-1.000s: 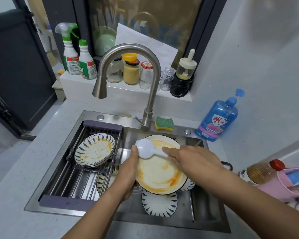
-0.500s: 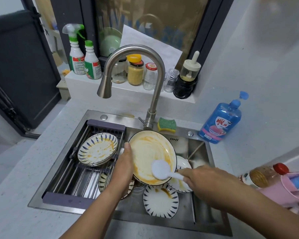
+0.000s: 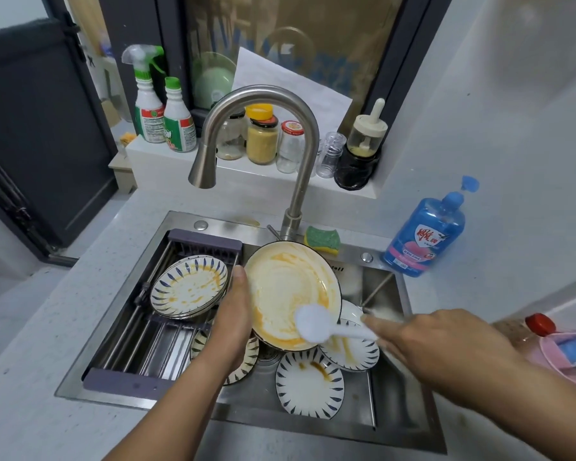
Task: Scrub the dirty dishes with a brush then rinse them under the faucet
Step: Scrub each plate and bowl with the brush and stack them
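My left hand (image 3: 231, 322) grips the left rim of a round plate (image 3: 286, 287) smeared with orange sauce and holds it tilted over the steel sink (image 3: 193, 224). In my right hand (image 3: 436, 344) is the handle of a white dish brush (image 3: 316, 324), whose head presses on the plate's lower right part. Dirty striped plates (image 3: 308, 382) lie on the sink bottom below. Two more stained plates (image 3: 188, 287) are stacked on the drying rack at the left. The curved faucet (image 3: 263, 101) stands behind the plate, with no water running.
A green and yellow sponge (image 3: 323, 239) lies on the sink's back ledge. A blue soap bottle (image 3: 424, 234) stands on the counter at the right. Jars and two spray bottles (image 3: 162, 111) line the window sill. A pink container (image 3: 569, 357) sits at the far right edge.
The brush went from the plate's upper left edge down to its lower right part. The plate now tilts more upright, further back toward the faucet.
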`<action>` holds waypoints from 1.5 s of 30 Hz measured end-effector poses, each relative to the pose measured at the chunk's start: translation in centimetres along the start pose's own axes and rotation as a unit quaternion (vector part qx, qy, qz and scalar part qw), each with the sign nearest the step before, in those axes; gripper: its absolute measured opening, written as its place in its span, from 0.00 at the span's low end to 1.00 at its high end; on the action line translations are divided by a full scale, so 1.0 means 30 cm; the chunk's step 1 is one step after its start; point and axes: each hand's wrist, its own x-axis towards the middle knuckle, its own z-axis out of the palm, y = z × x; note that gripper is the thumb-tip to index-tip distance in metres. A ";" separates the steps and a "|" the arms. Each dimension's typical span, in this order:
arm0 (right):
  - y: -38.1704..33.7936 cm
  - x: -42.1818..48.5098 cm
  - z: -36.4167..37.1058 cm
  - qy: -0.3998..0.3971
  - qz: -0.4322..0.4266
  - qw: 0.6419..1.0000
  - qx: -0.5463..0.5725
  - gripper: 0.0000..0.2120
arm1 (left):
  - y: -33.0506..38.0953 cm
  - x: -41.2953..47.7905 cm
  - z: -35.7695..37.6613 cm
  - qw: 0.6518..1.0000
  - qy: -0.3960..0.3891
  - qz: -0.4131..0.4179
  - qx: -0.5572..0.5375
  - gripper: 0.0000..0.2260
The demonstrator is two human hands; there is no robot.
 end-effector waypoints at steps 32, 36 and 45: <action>-0.029 0.182 -0.013 0.092 0.051 0.994 -0.011 0.24 | -0.025 -0.004 0.023 0.990 -0.104 -0.025 0.096 0.28; 0.010 0.148 0.046 0.031 0.086 0.996 -0.001 0.17 | 0.024 0.016 0.010 0.981 -0.010 0.066 0.181 0.28; -0.043 0.141 0.041 -0.022 -0.029 0.939 0.343 0.16 | 0.071 0.046 0.029 0.951 0.016 0.190 0.244 0.21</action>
